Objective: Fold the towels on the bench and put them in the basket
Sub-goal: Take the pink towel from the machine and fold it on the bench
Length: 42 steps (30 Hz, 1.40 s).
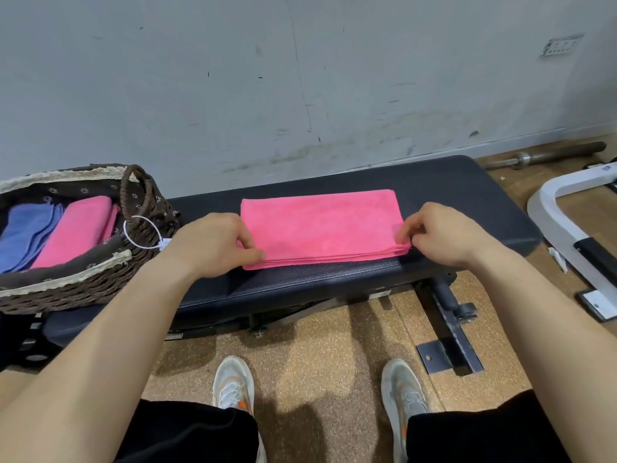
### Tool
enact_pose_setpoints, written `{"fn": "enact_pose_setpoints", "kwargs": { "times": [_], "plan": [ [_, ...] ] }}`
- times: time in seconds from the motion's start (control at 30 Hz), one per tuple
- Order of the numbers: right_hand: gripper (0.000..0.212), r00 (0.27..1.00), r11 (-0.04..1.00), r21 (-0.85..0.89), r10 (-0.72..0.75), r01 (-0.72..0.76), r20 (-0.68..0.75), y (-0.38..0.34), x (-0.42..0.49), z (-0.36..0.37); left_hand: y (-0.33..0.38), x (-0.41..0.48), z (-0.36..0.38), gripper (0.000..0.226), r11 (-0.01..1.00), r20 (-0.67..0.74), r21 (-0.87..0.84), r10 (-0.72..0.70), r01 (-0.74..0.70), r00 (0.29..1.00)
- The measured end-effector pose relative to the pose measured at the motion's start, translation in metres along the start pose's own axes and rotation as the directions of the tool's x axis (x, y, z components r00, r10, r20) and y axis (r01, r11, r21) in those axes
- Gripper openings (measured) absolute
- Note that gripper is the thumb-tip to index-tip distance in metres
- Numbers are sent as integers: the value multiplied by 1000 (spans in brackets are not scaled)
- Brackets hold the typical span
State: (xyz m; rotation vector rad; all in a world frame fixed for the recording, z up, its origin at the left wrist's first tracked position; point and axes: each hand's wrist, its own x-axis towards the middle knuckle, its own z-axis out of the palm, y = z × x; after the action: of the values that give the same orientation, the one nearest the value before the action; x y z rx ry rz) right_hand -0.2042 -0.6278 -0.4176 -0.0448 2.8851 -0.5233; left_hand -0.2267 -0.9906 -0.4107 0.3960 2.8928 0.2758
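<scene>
One folded towel (pixel 320 225) on the bench (pixel 450 182), seemingly finished.
Left hand (pixel 213 242) and right hand (pixel 444 235) flank it, each pinching a near corner; next we should carry it level to the basket (pixel 66 289) beside the left hand.

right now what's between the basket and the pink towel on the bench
In the head view, the left hand, pinching the pink towel at its left edge, over bare bench padding.
</scene>
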Motion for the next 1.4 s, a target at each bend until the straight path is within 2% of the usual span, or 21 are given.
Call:
{"fn": "enact_pose_setpoints", "kwargs": {
  "times": [0.07, 0.13, 0.23, 0.4, 0.5, 0.57, 0.67, 0.87, 1.07, 1.3, 1.4],
  "plan": [
    [33, 992, 1000, 13, 8, -6, -125, -11, 4, 0, 7, 6, -6, 28, 1000, -70, -18, -19, 18, 997],
    [27, 978, 999, 50, -9, 20, -210, -25, 12, 5, 20, 16, -7, 22, 996, -140, -92, -27, 14, 990],
    [28, 967, 994, 80, -58, 80, -247, -51, 28, 19, 45, 39, 1, 17, 988, -203, -154, -4, -28, 979],
    [50, 968, 989, 26, -135, 143, -213, -86, 55, 50, 74, 73, 34, 43, 984, -222, -154, 58, -93, 973],
    [61, 969, 986, -32, -170, 166, -179, -92, 67, 67, 75, 81, 54, 54, 996, -153, -41, 74, -81, 985],
    [67, 981, 988, -67, -148, 141, -122, -88, 70, 74, 69, 84, 59, 58, 996, -106, 40, 77, -73, 991],
    [71, 990, 985, -120, -132, 126, -45, -78, 68, 82, 56, 89, 61, 64, 997, -41, 46, 65, -63, 997],
    [77, 997, 976, -208, -66, 56, -40, -44, 62, 78, 30, 87, 66, 78, 997, -57, 62, 56, -53, 997],
    [79, 999, 985, -172, 25, -32, -45, -33, 52, 72, 32, 70, 69, 81, 994, -47, 105, 18, -13, 999],
    [78, 1000, 983, -182, -13, 12, -4, -38, 29, 79, 35, 36, 75, 80, 992, -70, 119, -34, 42, 997],
    [77, 1000, 981, -192, -14, 10, -19, -40, 26, 78, 33, 29, 73, 79, 997, -112, 62, -39, 47, 993]
  ]
}}
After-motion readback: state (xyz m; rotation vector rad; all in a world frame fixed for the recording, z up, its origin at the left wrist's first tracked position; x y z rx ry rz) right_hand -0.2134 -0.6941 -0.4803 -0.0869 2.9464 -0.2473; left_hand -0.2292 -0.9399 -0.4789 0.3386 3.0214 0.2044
